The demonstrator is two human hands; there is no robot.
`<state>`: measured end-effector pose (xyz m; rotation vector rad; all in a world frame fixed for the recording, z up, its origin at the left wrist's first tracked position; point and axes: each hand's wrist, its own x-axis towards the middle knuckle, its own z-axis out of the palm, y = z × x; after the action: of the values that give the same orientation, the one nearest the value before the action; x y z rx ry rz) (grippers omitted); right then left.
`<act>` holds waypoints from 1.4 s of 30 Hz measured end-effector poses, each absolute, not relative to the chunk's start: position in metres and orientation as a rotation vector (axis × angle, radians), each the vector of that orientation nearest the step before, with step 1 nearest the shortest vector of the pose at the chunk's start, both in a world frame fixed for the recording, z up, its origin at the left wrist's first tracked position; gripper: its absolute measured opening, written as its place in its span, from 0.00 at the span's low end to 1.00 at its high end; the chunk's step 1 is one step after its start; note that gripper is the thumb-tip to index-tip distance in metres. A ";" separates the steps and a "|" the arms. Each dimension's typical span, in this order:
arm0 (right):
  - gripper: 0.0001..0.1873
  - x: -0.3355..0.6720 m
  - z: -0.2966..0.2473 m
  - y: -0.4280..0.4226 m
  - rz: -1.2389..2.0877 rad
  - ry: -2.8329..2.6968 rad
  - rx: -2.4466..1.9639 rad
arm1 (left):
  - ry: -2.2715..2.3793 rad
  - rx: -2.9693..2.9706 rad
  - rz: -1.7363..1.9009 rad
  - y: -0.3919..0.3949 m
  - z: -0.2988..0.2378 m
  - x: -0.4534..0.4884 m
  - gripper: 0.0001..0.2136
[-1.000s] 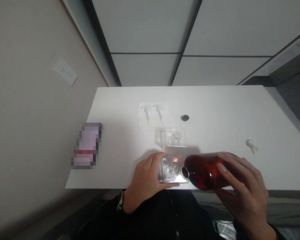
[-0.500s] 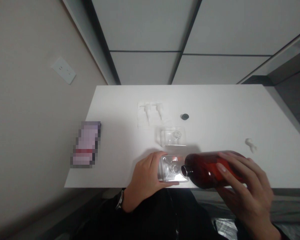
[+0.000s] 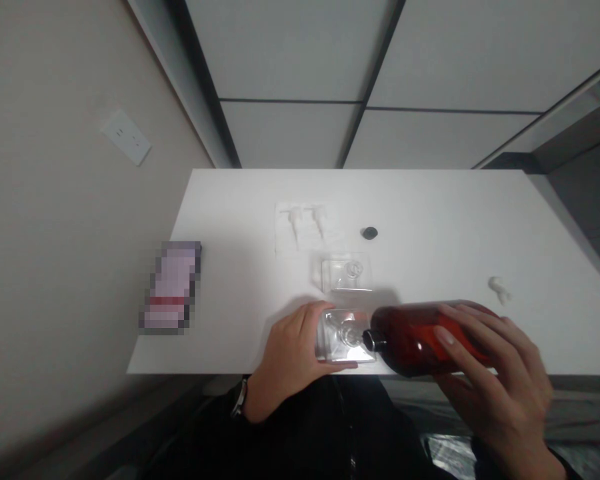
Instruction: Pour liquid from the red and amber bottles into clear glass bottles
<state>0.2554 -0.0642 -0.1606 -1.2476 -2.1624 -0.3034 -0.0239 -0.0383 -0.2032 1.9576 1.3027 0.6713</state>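
My left hand (image 3: 293, 340) is closed around the left side of a clear square bottle (image 3: 337, 343) near the table's front edge. Its round neck opening faces up. In my right hand (image 3: 495, 367) lies a large reddish-brown bottle (image 3: 420, 337), tipped on its side with its uncapped mouth pointing left. That mouth hangs right beside the clear bottle's neck. I cannot make out whether liquid flows between them. Just behind stands a second clear square bottle (image 3: 337, 277), which no hand touches.
Two white pump heads (image 3: 296, 220) lie in clear wrapping at the back of the white table (image 3: 445, 220). A small dark cap (image 3: 370, 233) is right of them. Another white nozzle piece (image 3: 500, 290) lies far right, and a pixelated pinkish object (image 3: 173, 287) at the left edge.
Hardly anything differs. The reddish-brown bottle and my right hand have shifted very slightly to the right; my left hand stays on the clear bottle.
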 end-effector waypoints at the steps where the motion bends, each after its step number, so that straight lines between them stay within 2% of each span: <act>1: 0.44 0.255 -0.160 -0.064 -0.299 -2.161 -1.251 | 1.303 1.962 0.676 -0.038 -0.203 -0.024 0.38; 10: 0.51 0.266 -0.160 -0.066 -0.342 -2.222 -1.235 | 1.313 1.966 0.652 -0.039 -0.202 -0.024 0.38; 19: 0.47 0.260 -0.152 -0.064 -0.356 -2.158 -1.214 | 1.301 1.992 0.681 -0.038 -0.204 -0.025 0.39; 27: 0.40 0.258 -0.150 -0.062 -0.455 -2.121 -1.258 | 1.302 2.030 0.703 -0.038 -0.202 -0.023 0.39; 42: 0.39 0.262 -0.139 -0.064 -0.499 -2.153 -1.272 | 1.306 2.023 0.697 -0.037 -0.199 -0.024 0.38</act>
<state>0.2615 -0.0643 -0.1389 -1.2722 -2.1534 -0.4989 -0.0236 -0.0372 -0.1992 2.0226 1.3061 0.6971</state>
